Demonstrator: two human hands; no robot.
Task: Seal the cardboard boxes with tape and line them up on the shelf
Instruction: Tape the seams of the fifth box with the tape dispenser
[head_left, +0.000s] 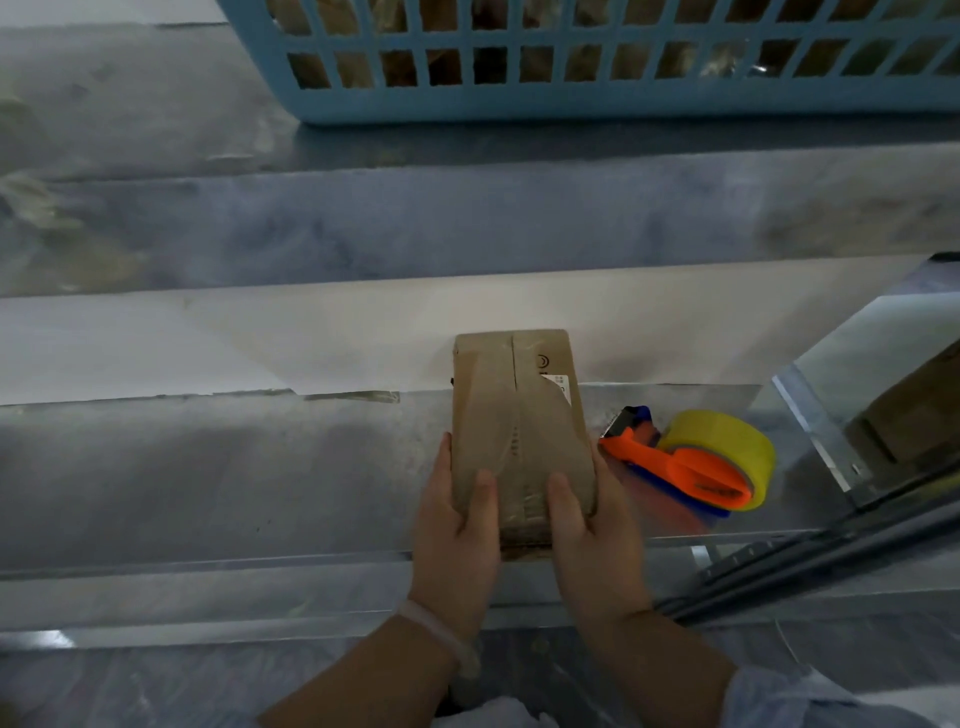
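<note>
A small brown cardboard box (517, 426) with clear tape along its top seam lies on the metal shelf (234, 467), its long side pointing away from me. My left hand (457, 540) grips its near left edge, thumb on top. My right hand (592, 540) grips the near right edge the same way. Just right of the box lies an orange and blue tape dispenser (675, 462) carrying a yellowish roll of tape (727, 441).
A blue plastic basket (571, 104) with brown items inside stands on the higher shelf at the back. A metal shelf upright (815, 431) runs at the right, with another brown box (914, 415) beyond it. A white back panel (208, 338) lies behind the box.
</note>
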